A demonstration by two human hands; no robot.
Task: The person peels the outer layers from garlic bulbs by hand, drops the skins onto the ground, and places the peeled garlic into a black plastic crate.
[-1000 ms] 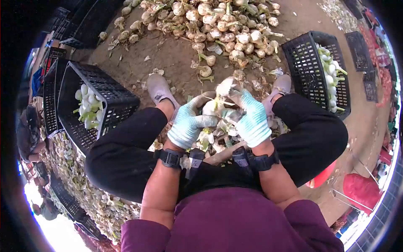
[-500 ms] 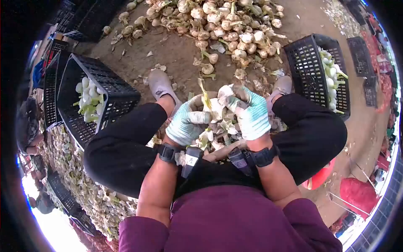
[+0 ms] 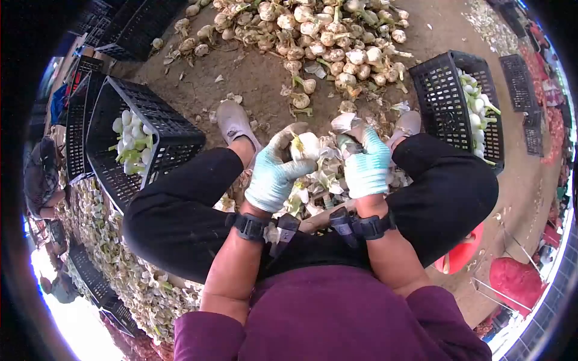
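My left hand, in a pale striped work glove, is closed round a garlic bulb whose smooth white side faces up. To its right, my gloved right hand pinches a piece of papery garlic skin at its fingertips, apart from the bulb. A small dark shape lies along the right fingers, and I cannot make out what it is. Loose garlic peelings lie below and between both hands, over my lap.
Unpeeled garlic bulbs are heaped on the ground ahead. Black crates with white garlic stand at left and right. Peelings cover the ground at left. A red sack is at lower right. Another person sits far left.
My hands have drawn apart. The right has pulled skin off the bulb and away to the right, leaving the bulb's white surface bare in my left hand.
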